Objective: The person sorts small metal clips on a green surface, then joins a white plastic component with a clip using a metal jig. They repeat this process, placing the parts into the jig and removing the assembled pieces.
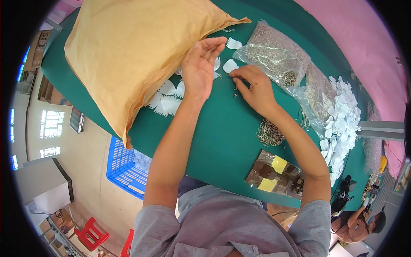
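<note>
White piece (230,65), a small flat item of rounded outline, is located above the green table (214,141), at the fingertips of the right hand (257,89) and between the tan sack (141,47) and the clear bag (274,53) of small brownish bits. The step in hand is judged to be the handling of single pieces, one at a time. Right hand: thumb and index finger stand narrow at the lower edge of the piece; whether they pinch it or merely touch it cannot be told. Left hand (199,70): palm in view, fingers extended and slightly curled, with no object visible in them; it stands beside the edge of the sack, above other white pieces (168,105). The next move appears to call for a firm fingertip grip on the thin rim, and for the left hand to keep clear of the pieces beneath it. Condition: the piece is plain white with no mark discernible; part of its edge looks toothed, as on the loose piece (233,43) just beyond it. Fine detail is too small to assess. A pile of bits (270,132) lies near the right forearm, apart from the piece.
</note>
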`<state>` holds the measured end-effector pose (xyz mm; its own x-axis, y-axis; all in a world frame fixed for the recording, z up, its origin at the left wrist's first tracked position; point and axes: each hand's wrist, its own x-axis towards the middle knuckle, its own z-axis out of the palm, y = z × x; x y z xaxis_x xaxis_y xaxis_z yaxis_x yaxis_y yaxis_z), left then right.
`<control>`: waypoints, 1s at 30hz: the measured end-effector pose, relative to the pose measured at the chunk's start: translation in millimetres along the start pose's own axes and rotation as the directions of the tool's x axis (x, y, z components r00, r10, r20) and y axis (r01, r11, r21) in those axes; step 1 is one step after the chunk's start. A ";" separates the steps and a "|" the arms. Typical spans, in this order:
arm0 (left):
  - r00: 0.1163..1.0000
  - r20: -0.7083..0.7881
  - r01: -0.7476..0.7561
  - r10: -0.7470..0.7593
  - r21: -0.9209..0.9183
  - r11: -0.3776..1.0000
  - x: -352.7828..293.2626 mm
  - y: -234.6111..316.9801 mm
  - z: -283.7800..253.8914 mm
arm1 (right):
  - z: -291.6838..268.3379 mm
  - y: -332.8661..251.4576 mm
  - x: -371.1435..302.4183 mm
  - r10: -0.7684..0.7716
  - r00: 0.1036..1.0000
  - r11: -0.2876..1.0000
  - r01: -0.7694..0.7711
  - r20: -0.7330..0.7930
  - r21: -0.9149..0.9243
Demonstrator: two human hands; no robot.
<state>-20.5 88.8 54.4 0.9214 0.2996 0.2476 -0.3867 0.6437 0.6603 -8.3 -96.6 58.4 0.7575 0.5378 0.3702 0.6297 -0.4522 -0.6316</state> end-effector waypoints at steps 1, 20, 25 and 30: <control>1.000 0.009 0.006 -0.006 -0.001 1.000 -0.4 -1.0 1.8 | 3.1 -1.7 5.4 -0.032 0.999 0.999 0.032 0.000 -0.031; 0.978 0.135 0.129 -0.156 0.189 0.973 -7.7 -11.5 5.8 | -6.7 -7.7 -14.9 -0.155 0.975 0.954 0.190 0.160 -0.231; 0.947 0.179 0.166 -0.267 0.437 0.884 -17.3 -15.5 13.1 | -54.8 -10.1 -29.6 0.010 0.999 0.997 -0.013 -0.041 -0.077; 0.913 0.297 -0.049 -0.279 0.761 0.647 -29.9 2.3 17.4 | -97.6 -9.9 -81.3 0.153 0.988 0.985 -0.151 0.013 -0.083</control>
<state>-48.2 69.1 60.9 0.9608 -0.1154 0.2521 -0.2665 -0.1336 0.9545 -59.3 -205.3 101.1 0.8425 0.4716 0.2605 0.5201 -0.5859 -0.6214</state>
